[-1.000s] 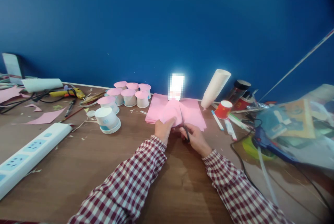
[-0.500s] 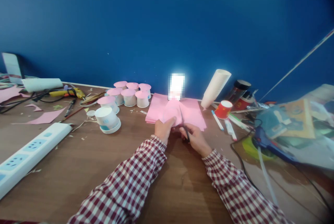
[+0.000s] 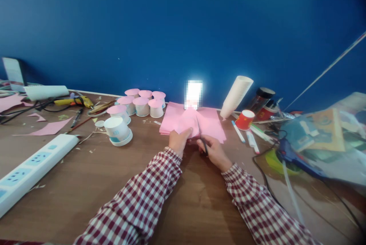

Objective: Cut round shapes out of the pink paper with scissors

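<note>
My left hand (image 3: pixel 179 141) grips a piece of pink paper (image 3: pixel 187 121) by its near edge, thumb on top. In my right hand (image 3: pixel 216 151) is a pair of dark-handled scissors (image 3: pixel 204 145), its blades pointing away from me along the right side of that piece. Both hands are close together over the near edge of a stack of pink paper sheets (image 3: pixel 169 118). The pink piece blends with the stack, so its full outline is hard to make out.
Several paper cups with pink tops (image 3: pixel 141 107) stand left of the stack, near upturned white cups (image 3: pixel 116 130). A power strip (image 3: pixel 37 165) and yellow glue gun (image 3: pixel 76 101) lie left. Rightward are leaning stacked cups (image 3: pixel 236 94), a red cup (image 3: pixel 245 120) and a blue glue gun (image 3: pixel 300 163).
The scissor blades show a little more clearly against the pink paper and sit slightly differently. Both hands have stayed in nearly the same place.
</note>
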{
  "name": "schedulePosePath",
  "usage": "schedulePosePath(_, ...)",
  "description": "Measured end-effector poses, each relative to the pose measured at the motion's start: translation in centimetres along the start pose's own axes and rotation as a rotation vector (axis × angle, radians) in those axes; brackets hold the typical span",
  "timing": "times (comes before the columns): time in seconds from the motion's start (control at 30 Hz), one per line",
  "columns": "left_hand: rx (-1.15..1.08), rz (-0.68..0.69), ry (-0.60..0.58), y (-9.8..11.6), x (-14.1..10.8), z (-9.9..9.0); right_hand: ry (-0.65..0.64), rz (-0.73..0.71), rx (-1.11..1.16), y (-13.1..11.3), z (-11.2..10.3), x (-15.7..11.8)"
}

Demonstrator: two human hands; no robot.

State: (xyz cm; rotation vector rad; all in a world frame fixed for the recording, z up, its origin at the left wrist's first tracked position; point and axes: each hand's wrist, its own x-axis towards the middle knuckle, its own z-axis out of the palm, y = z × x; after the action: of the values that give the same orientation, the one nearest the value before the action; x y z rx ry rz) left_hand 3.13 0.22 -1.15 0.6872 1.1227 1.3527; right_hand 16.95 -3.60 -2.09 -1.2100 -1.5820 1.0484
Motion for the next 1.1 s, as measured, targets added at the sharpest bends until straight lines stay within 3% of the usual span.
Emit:
schedulePosePath(0.43, 0.001, 0.021, -0.046, -1.2, 0.8, -0.2, 0.013, 0.018, 0.09, 0.4, 0.1, 0.0)
schedulePosePath(1.1, 0.022, -0.006, -0.028, -0.5, 0.5, -0.2, 0.007, 0.006, 0.018, -0.3, 0.0, 0.0)
